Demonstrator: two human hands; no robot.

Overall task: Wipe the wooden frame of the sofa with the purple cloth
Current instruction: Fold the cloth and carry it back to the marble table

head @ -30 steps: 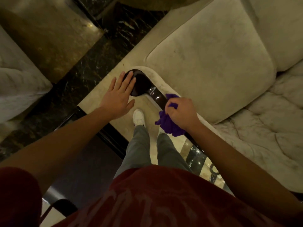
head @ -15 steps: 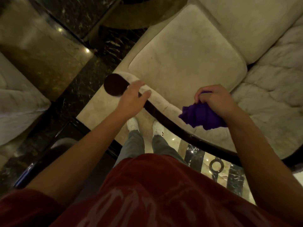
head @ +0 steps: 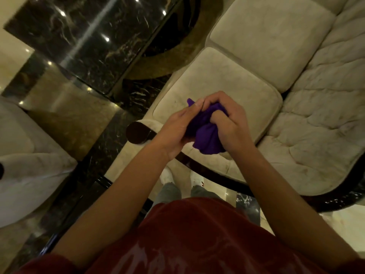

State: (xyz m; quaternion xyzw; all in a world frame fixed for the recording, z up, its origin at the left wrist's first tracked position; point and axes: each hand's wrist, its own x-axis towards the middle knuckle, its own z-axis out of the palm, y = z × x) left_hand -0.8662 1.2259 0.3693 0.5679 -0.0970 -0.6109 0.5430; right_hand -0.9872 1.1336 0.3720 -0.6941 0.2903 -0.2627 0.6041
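Currently off the frame (head: 215,177): purple cloth (head: 207,133) bunched between left hand (head: 177,131) and right hand (head: 229,119), both clamped on it above armrest. Wiping paused; remaining frame probably undone.

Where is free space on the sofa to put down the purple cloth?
Free: the near seat cushion beyond both hands, and the far cushion behind it. Crowded: the armrest, where the left hand and right hand bunch the purple cloth.
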